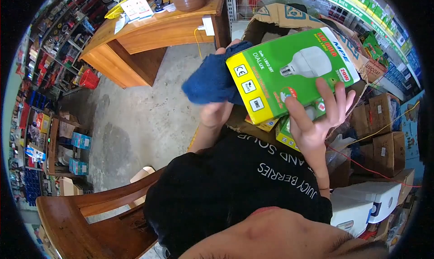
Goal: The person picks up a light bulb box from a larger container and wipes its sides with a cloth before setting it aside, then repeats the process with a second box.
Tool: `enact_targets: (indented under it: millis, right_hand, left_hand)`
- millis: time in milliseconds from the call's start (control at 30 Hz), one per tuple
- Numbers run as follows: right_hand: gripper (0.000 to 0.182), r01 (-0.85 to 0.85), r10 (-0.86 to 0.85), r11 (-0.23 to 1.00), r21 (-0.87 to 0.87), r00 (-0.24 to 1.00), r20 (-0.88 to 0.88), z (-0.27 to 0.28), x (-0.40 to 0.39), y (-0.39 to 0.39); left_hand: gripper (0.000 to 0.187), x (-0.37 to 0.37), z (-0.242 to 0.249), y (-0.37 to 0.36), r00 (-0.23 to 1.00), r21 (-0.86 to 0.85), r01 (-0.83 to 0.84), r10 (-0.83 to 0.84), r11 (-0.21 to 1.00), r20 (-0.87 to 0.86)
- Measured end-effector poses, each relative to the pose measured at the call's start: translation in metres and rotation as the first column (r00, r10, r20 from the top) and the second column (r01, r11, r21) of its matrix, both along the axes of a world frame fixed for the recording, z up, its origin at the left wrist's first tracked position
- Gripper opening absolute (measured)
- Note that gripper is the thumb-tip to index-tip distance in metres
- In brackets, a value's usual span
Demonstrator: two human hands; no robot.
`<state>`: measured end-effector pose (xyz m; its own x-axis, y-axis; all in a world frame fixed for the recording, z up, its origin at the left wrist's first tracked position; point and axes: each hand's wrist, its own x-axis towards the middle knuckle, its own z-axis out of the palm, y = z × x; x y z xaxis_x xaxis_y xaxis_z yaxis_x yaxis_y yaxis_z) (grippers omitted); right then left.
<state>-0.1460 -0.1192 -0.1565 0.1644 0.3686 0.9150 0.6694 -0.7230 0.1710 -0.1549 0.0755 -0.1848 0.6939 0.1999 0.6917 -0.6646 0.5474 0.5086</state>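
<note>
Green bulb box [289, 73] in right hand [316, 119]; blue cloth [212, 80] in left hand [217, 110]

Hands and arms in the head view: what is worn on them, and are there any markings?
Both hands, left hand and right hand, are bare: no gloves and no rings that I can make out. The forearms are uncovered. The black shirt has short sleeves and white lettering. A thin band may circle the right wrist; too small to confirm.

Glossy printed cardboard on the green LED bulb box [291, 71]; soft, matt blue cloth [212, 80] against it. Varnished wood on the desk [149, 33], rough concrete floor [135, 119] below.
</note>
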Motion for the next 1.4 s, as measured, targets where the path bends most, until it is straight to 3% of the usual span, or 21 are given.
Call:
enact_targets:
  millis: [67,133,200,400,500,567,600,700,800,900,967,1133,1200,1300,1400]
  right_hand:
    - [0.036,0.007,-0.006,0.999,-0.032,0.999,0.036,-0.001,0.001,0.002]
    - [0.036,-0.005,0.006,1.000,-0.025,0.999,0.036,-0.002,0.003,0.003]
    - [0.036,-0.018,0.019,1.000,-0.017,0.999,0.037,-0.003,0.003,0.003]
    - [0.035,-0.046,0.046,0.999,-0.002,0.998,0.038,-0.004,0.003,0.004]
    - [0.035,-0.033,0.033,0.999,-0.009,0.998,0.046,-0.003,0.002,0.004]
    - [0.035,-0.066,0.066,0.998,0.000,0.996,0.063,-0.002,0.000,0.004]
    - [0.035,-0.066,0.066,0.998,0.001,0.996,0.063,-0.002,-0.001,0.004]
    - [0.036,-0.123,0.125,0.991,-0.045,0.991,0.048,0.001,-0.006,0.004]
    - [0.037,-0.092,0.093,0.993,-0.071,0.996,0.004,0.004,-0.008,0.003]
    - [0.030,-0.111,0.109,0.989,-0.098,0.994,-0.020,0.006,-0.011,0.001]
    - [0.029,-0.128,0.129,0.989,-0.069,0.992,0.002,0.004,-0.009,0.000]
    - [0.033,-0.085,0.084,0.996,0.003,0.995,0.060,0.000,-0.003,-0.002]
    - [0.033,-0.087,0.086,0.996,0.014,0.994,0.067,-0.001,-0.001,-0.001]
    - [0.033,-0.049,0.048,0.999,0.012,0.996,0.074,-0.001,0.000,-0.001]
    - [0.036,-0.076,0.076,0.997,-0.007,0.994,0.078,-0.001,0.003,-0.002]
  left_hand:
    - [0.094,-0.002,0.002,-0.003,0.999,-0.021,-0.026,0.025,0.999,-0.020]
    - [0.098,-0.004,0.003,-0.002,0.992,0.140,-0.118,0.124,0.983,-0.035]
    - [0.099,-0.003,0.002,-0.003,0.995,0.105,-0.090,0.094,0.990,-0.026]
    - [0.096,-0.001,-0.005,0.001,0.998,0.114,-0.051,0.055,0.992,-0.026]
    - [0.085,-0.006,-0.004,-0.003,0.986,0.128,-0.156,0.163,0.979,-0.041]
    - [0.070,-0.008,-0.004,-0.004,0.982,-0.104,-0.100,0.082,0.989,-0.169]
    - [0.060,-0.008,-0.003,-0.002,0.984,-0.089,-0.110,0.096,0.990,-0.152]
    - [0.060,-0.007,-0.003,-0.001,0.988,-0.170,-0.061,0.036,0.984,-0.150]
    - [0.067,-0.004,-0.006,-0.001,0.996,-0.176,-0.009,-0.007,0.984,-0.089]
    - [0.078,-0.001,-0.006,-0.002,0.995,-0.076,-0.078,0.083,0.994,0.062]
    - [0.097,0.005,-0.005,0.004,0.945,0.115,-0.172,0.131,0.978,0.300]
    - [0.131,0.017,-0.007,0.012,0.894,0.299,-0.200,0.049,0.933,0.445]
    - [0.136,0.007,-0.008,0.011,0.913,0.348,-0.237,0.085,0.907,0.400]
    - [0.127,0.001,-0.011,0.007,0.962,0.366,-0.248,0.184,0.897,0.200]
    - [0.122,0.002,-0.010,0.004,0.968,0.278,-0.193,0.137,0.941,0.209]
